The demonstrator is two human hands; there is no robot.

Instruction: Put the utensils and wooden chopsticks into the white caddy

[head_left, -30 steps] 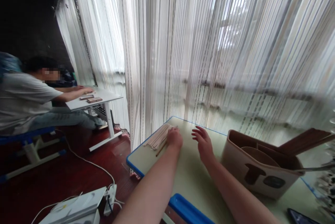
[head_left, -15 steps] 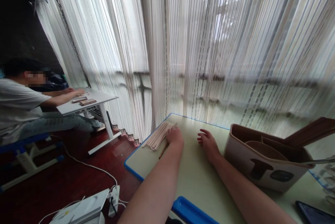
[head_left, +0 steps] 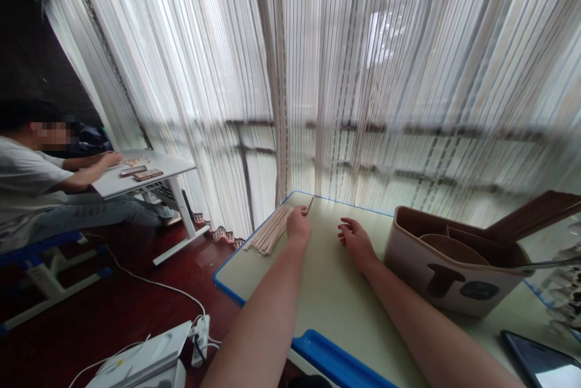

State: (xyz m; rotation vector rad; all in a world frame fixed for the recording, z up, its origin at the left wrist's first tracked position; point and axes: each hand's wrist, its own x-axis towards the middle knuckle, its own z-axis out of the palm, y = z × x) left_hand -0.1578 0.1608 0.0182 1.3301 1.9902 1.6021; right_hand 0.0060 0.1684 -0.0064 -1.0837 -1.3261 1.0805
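My left hand (head_left: 299, 224) is closed around a thin brown stick (head_left: 310, 205), whose end points up and away past the fingers. Just left of that hand lies a bundle of pale, slim wooden sticks (head_left: 269, 233), spread side by side along the table's left edge. My right hand (head_left: 356, 244) hovers over or rests on the table, I cannot tell which. Its fingers are loosely curved and apart, with nothing in them. Both forearms reach forward across the pale table (head_left: 327, 279).
A divided brown bin (head_left: 454, 279) stands right of my right arm, with brown slats (head_left: 535, 218) jutting out. A phone (head_left: 540, 361) lies at the lower right. Another person (head_left: 31, 188) sits at a white table (head_left: 177, 165) on the left. A power strip (head_left: 200, 339) and cables are below.
My left hand has picked up the brown stick, which lay beneath it pointing toward me. My right hand has shifted slightly left, and the camera view has moved a little.
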